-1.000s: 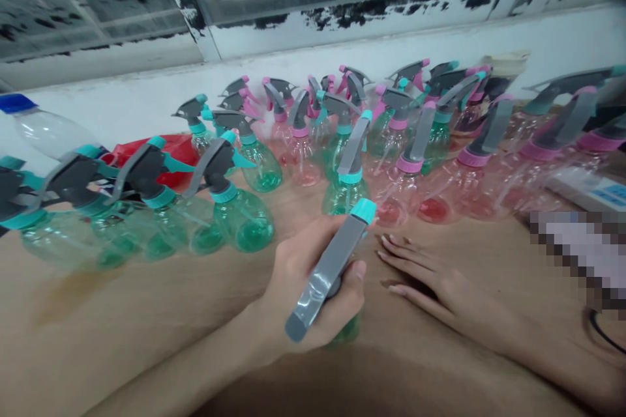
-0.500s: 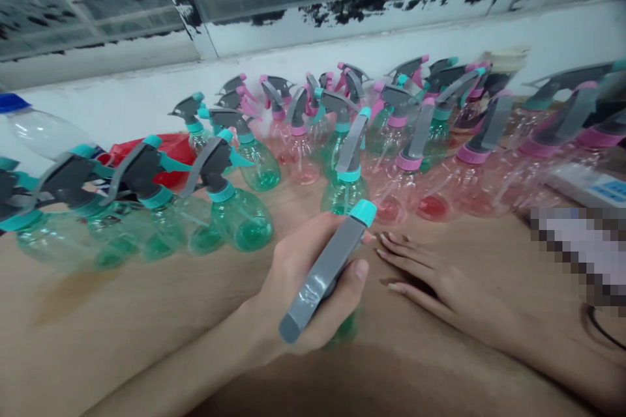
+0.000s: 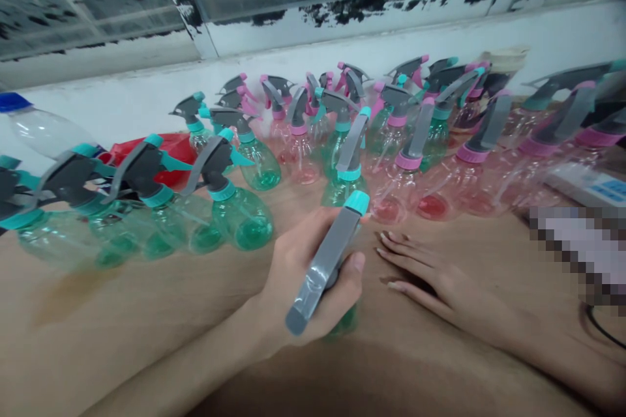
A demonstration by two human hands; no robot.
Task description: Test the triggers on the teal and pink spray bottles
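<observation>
In the head view, the left hand [image 3: 291,273] is curled around a green spray bottle [image 3: 327,262], between the person and the other spray bottles [image 3: 244,218]. Since half a second ago, the held bottle's blue-green tip [image 3: 358,201] has moved a little up and left. The right hand [image 3: 452,287] lies open on the table [image 3: 147,306], holding nothing, same as before.

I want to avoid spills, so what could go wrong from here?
The teal-tipped grey plastic spray head in the left hand points toward standing pink and green clear plastic bottles, so squeezing might wet them. Nudged forward, the hand might topple the nearest green clear bottle.
</observation>
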